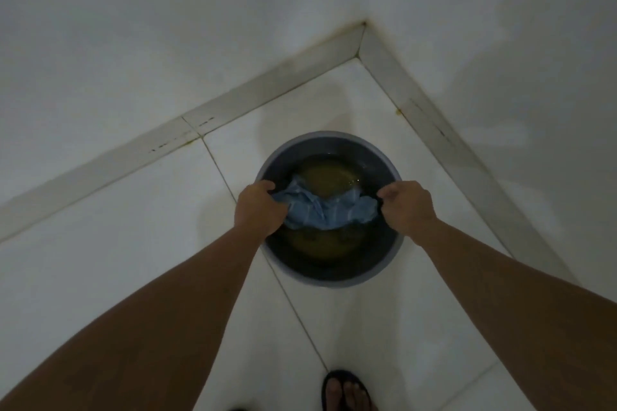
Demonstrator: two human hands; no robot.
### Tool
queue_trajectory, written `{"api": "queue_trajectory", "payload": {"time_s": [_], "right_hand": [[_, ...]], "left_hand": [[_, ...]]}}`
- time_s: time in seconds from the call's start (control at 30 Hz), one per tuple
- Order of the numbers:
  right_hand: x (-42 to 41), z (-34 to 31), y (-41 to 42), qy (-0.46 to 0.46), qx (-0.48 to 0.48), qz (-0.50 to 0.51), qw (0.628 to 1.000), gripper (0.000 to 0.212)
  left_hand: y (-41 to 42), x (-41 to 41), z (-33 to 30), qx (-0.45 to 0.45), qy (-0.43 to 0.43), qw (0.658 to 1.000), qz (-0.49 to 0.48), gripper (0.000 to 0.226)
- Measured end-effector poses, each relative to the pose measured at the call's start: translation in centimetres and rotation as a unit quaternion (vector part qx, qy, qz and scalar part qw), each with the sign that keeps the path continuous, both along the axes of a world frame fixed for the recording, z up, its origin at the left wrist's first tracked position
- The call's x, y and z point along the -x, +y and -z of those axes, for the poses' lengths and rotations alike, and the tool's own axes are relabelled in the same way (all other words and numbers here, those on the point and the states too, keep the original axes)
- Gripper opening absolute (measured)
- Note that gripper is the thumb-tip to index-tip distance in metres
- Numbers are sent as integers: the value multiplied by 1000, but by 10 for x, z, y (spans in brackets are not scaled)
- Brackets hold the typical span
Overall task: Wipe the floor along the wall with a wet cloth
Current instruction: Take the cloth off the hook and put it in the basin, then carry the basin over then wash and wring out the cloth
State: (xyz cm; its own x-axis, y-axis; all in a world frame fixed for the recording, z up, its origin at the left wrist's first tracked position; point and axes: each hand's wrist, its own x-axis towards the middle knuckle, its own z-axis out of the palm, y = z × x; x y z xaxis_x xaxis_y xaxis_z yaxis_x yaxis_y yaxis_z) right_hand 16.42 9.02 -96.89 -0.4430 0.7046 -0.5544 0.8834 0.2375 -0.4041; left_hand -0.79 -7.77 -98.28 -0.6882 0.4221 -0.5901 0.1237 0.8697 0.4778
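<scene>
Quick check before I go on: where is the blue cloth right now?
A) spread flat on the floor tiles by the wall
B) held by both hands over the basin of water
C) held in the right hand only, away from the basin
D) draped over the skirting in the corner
B: the left hand and right hand each grip an end of the bunched blue cloth above the murky water in the round basin.
</scene>
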Motion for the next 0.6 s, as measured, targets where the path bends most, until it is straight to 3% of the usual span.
{"api": "queue_trajectory", "payload": {"time_s": [0.1, 0.17, 0.3, 0.47, 0.6], "right_hand": [[-8, 15, 0, 24, -68, 74, 995, 29], [-9, 22, 1, 0, -90, 95, 991, 39], [-2, 36, 3, -70, -29, 107, 991, 49], [0, 41, 14, -121, -52, 76, 988, 29], [0, 40, 19, -116, -60, 65, 989, 26]], "left_hand": [[-9, 5, 17, 23, 93, 995, -27, 44], [-12, 10, 25, 49, 105, 991, -59, 50], [-18, 20, 38, 87, 19, 993, -79, 38], [-20, 27, 48, 51, -27, 996, -75, 23], [-27, 29, 46, 39, -59, 994, -86, 19]]}}
